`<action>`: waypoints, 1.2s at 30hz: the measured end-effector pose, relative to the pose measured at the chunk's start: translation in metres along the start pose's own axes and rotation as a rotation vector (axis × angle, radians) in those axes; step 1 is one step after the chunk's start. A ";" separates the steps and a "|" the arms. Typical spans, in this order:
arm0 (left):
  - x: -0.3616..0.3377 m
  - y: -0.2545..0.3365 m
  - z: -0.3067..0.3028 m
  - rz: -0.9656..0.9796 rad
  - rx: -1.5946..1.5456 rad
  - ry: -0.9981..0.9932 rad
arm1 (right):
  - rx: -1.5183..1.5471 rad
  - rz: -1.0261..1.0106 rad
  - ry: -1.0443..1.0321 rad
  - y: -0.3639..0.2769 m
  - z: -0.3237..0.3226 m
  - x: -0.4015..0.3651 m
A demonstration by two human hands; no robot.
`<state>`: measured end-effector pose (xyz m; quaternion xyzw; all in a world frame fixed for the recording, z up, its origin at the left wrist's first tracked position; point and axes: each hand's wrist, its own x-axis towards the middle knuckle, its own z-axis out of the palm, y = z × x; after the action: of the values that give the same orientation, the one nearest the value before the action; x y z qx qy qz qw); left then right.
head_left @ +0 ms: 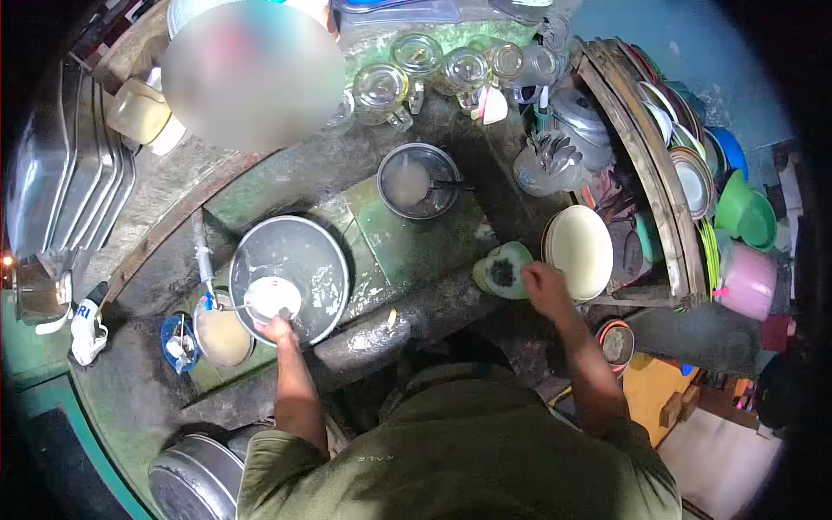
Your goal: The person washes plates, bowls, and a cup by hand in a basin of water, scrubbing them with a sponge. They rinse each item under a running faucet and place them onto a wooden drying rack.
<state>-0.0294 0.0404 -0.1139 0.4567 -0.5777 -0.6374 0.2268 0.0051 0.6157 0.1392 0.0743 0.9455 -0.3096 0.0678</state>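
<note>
My left hand (279,329) grips the near edge of a small white bowl (274,296), its thumb at the rim. The bowl is over a large grey basin (338,299) of cloudy water, under a tap (206,269). My right hand (544,288), its fingers curled, is at the right edge of a pale green tub (485,276). A dark scouring pad (502,272) is in that tub. Whether the right fingers hold anything is hidden.
A smaller basin (393,204) with a handled utensil stands farther back. White plates (582,251) are stacked at right, by a wooden rack (646,173) of dishes. Glass mugs (381,85) line the back ledge. A tan-filled container (224,336) and blue bowl (179,345) sit left.
</note>
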 end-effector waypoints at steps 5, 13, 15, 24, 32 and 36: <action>-0.060 0.057 0.034 -0.248 -0.074 -0.071 | -0.261 0.181 -0.064 0.027 0.088 0.044; -0.129 0.131 0.055 0.734 0.963 -0.439 | -0.653 -0.002 -0.293 0.070 0.115 0.066; -0.148 0.155 0.058 0.851 0.985 -0.560 | -0.547 -0.152 -0.113 0.064 0.094 0.057; -0.229 0.162 0.105 -0.307 -0.160 -0.723 | 0.605 -0.369 -0.086 -0.109 0.037 0.038; -0.304 0.168 0.120 -0.343 -0.196 -0.963 | -0.029 -0.808 0.026 -0.164 0.073 0.062; -0.312 0.193 0.117 -0.222 -0.207 -0.883 | -0.380 -0.588 -0.032 -0.166 0.055 0.064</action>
<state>-0.0247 0.3132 0.1580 0.1755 -0.4999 -0.8455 -0.0660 -0.0837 0.4574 0.1794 -0.2202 0.9660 -0.1356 0.0031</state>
